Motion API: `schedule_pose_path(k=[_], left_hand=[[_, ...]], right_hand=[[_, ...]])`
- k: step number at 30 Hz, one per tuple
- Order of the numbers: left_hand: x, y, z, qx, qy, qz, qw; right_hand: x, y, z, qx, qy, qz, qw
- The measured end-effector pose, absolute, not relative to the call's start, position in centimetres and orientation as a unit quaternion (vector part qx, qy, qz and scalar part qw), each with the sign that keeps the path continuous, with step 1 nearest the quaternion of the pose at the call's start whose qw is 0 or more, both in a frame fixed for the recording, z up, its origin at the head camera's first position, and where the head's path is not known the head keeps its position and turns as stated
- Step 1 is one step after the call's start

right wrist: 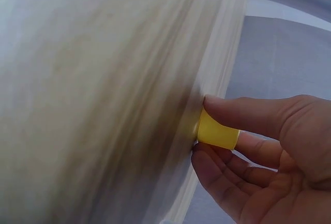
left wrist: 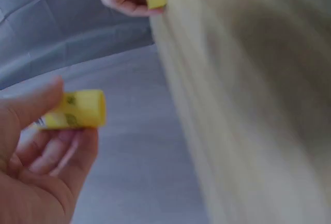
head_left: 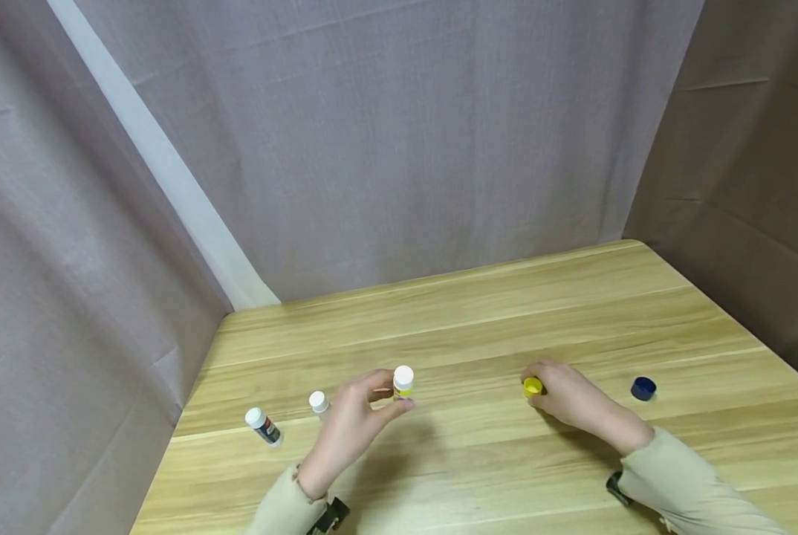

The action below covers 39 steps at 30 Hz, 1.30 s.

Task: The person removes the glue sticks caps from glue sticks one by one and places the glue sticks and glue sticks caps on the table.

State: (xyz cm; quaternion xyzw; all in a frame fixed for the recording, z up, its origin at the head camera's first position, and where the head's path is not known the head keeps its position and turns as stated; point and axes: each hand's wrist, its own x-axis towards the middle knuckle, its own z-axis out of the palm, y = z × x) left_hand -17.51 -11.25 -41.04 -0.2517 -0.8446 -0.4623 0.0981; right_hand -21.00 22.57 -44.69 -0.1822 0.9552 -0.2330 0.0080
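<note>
My left hand [head_left: 391, 395] pinches a small bottle [head_left: 403, 382] with a white cap and a yellow label, upright at the table's middle. In the left wrist view the thumb and fingers hold its yellow body [left wrist: 77, 109]. My right hand [head_left: 535, 392] pinches a small yellow cap [head_left: 532, 386] that sits on the wooden table [head_left: 479, 312]. The right wrist view shows this yellow cap [right wrist: 217, 131] between thumb and fingers, against the tabletop [right wrist: 103, 79]. The two hands are a short way apart.
Two more white-capped bottles are left of my left hand: one [head_left: 319, 402] close by it, one [head_left: 263, 426] lying tilted farther left. A dark blue cap [head_left: 643, 388] lies right of my right hand. Grey curtains close off the table's back and sides.
</note>
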Motion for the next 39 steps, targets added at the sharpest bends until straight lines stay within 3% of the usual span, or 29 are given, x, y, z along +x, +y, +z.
schedule_pose_path(k=[5,13,39], left_hand=[[-18.6,-10.9,-43.0,-0.198,-0.847,-0.492,0.041],[-20.1,-10.8,-45.1,-0.167,-0.855,-0.49,0.008],[-21.5,-11.2,-46.0,-0.149,-0.869,-0.47,-0.032]], right_hand=[[-20.9,22.5,-44.8,-0.181,0.954,-0.237,0.012],[-20.8,22.4,-44.9,-0.176,0.954,-0.242,0.018],[-21.1,22.5,-44.9,-0.179,0.952,-0.246,0.017]])
